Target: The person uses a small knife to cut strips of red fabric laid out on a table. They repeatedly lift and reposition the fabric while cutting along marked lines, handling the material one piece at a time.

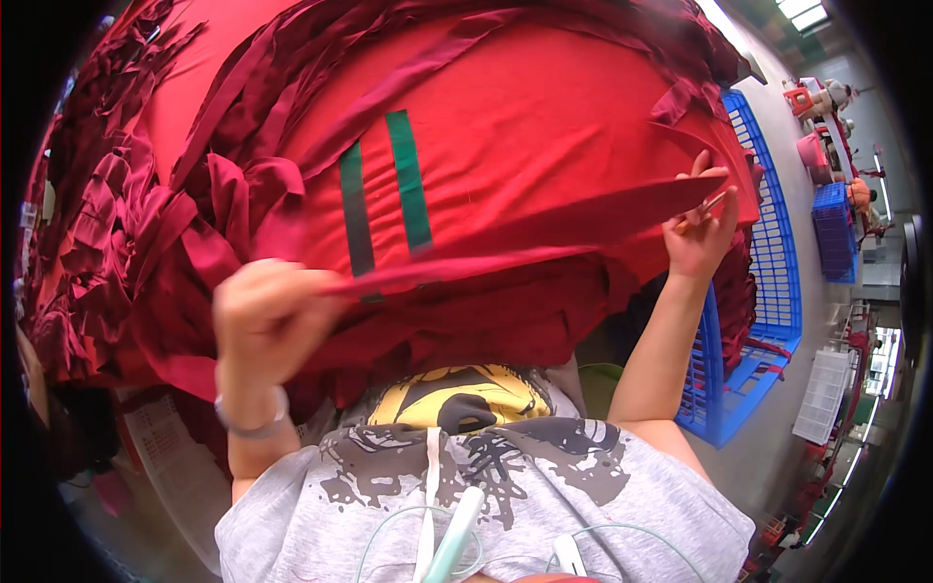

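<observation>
While aloft, red strip (pixel 573 229) between hands (pixel 270 316) (pixel 702 238)

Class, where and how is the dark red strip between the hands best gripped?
Probably by both ends: the left hand coming from the left, the right hand from the right, pinching across the width. The strip runs long and narrow between them, so one middle grip would likely let it droop.

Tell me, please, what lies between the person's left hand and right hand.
In the head view, a dark red fabric strip stretches from the left hand toward the right hand, passing over the red cloth.
</observation>
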